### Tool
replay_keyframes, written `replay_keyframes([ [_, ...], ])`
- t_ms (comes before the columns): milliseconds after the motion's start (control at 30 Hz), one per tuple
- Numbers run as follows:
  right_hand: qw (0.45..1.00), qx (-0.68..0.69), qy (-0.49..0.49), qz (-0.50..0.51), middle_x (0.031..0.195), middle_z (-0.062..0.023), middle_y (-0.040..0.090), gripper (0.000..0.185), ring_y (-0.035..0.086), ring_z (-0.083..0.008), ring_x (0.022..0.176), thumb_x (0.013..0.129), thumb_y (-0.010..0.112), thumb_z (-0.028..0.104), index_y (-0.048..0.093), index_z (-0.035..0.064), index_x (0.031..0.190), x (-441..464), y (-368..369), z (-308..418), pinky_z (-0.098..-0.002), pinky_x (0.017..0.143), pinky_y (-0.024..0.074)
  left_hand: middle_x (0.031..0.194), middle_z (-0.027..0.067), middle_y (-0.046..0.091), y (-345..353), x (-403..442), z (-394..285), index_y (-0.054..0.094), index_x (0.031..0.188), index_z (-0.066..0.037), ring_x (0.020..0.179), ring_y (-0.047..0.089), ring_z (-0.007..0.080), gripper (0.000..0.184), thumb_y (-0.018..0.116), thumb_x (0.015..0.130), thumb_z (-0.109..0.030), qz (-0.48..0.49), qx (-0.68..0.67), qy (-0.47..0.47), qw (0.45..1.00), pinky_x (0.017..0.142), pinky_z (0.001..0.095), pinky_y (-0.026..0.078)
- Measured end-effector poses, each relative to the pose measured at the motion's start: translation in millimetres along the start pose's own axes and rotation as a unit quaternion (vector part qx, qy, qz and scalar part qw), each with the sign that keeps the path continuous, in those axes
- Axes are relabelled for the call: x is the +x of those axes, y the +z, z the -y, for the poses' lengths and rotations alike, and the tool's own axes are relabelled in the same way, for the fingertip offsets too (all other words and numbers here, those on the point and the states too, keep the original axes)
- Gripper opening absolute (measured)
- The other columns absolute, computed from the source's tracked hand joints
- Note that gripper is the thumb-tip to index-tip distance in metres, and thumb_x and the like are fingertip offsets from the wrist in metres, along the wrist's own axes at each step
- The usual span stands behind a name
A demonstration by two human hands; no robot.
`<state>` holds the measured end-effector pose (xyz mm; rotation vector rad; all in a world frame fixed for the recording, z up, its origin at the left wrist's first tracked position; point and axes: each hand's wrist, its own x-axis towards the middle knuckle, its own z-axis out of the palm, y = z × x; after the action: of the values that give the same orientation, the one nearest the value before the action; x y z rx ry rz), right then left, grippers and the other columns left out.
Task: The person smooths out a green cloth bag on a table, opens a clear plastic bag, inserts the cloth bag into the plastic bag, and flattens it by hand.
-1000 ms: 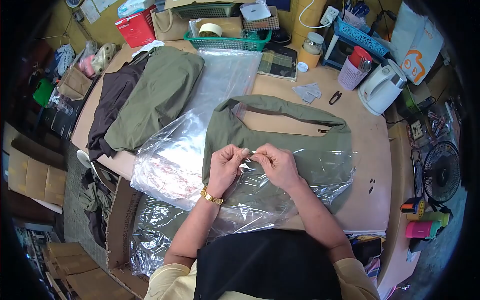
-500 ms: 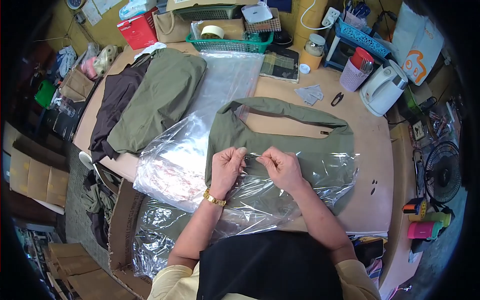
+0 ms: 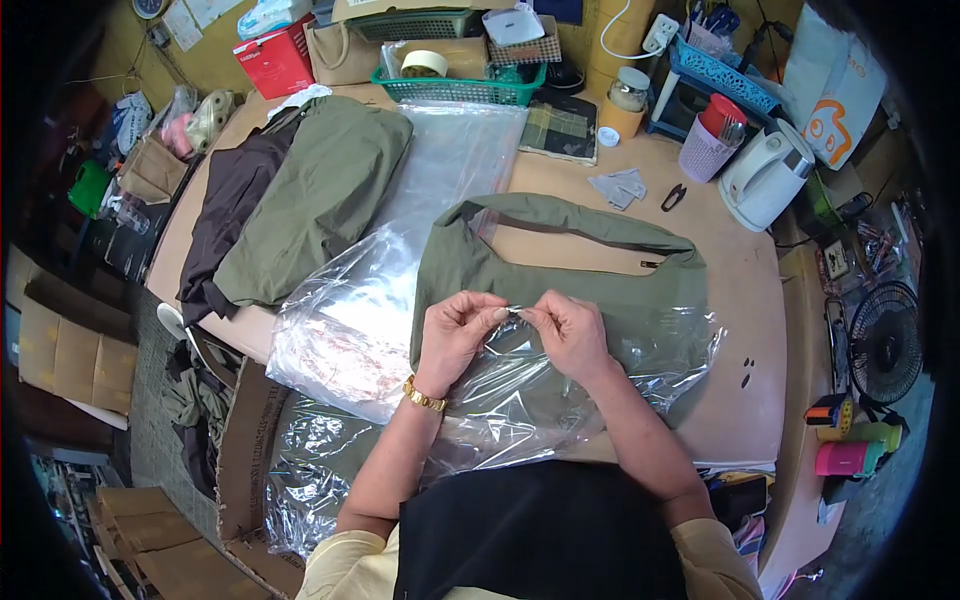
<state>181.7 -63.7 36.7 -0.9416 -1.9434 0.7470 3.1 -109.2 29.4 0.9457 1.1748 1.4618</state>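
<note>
My left hand and my right hand meet over the middle of an olive-green folded garment. Between thumbs and fingers both pinch the edge of a clear plastic bag. The plastic lies wrinkled and shiny over the garment's lower part and reaches to the table's near edge. The garment's far part is uncovered; it loops round an opening, with a small zipper pull at the right.
Left on the table lie an olive garment, a dark garment and flat clear plastic bags. At the back stands a green basket. Snips and a white kettle are right. A cardboard box holds plastic-wrapped things.
My left hand has shifted slightly right, and its fingertips now meet those of my right hand at the bag's edge. The garment has stayed put.
</note>
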Motion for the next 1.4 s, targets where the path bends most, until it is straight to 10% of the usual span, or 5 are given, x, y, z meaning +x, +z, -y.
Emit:
replay_keyframes([
  [633,0.999,-0.028,-0.027,0.008,0.058,-0.0069,0.051,0.022,0.047,-0.0159,0.051,0.087,0.073,0.01,0.059,0.0011,0.072,-2.9,3.5,-0.7,-0.033,0.049,0.0378,0.066,-0.0026,0.065,-9.1,1.8,16.6,0.07,0.089,-0.001,0.049,0.048,0.0002,0.015,0.075,0.09,-0.016,0.0,0.026,-0.016,1.0,0.046,0.0164,0.036],
  [900,0.994,0.103,0.03,0.009,0.076,-0.0069,0.065,0.01,0.06,-0.0149,0.065,0.087,0.072,0.006,0.064,0.0003,0.09,0.2,5.3,3.6,-0.03,0.061,0.0482,0.096,0.0092,0.072,-5.7,1.7,7.6,0.056,0.121,0.003,0.093,0.067,0.0105,0.038,0.072,0.087,0.003,0.063,-0.035,0.035,0.997,0.081,0.0227,0.053],
  [1400,0.991,0.021,0.097,0.094,0.067,-0.0113,0.064,0.019,0.059,-0.0204,0.057,0.091,0.07,0.016,0.064,0.0007,0.083,-3.5,0.3,-0.5,-0.0341,0.055,0.0456,0.081,0.0058,0.072,-6.9,1.5,13.6,0.062,0.112,0.002,0.068,0.066,0.0081,0.026,0.072,0.088,-0.002,0.018,-0.01,-0.015,1.0,0.061,0.0193,0.052],
])
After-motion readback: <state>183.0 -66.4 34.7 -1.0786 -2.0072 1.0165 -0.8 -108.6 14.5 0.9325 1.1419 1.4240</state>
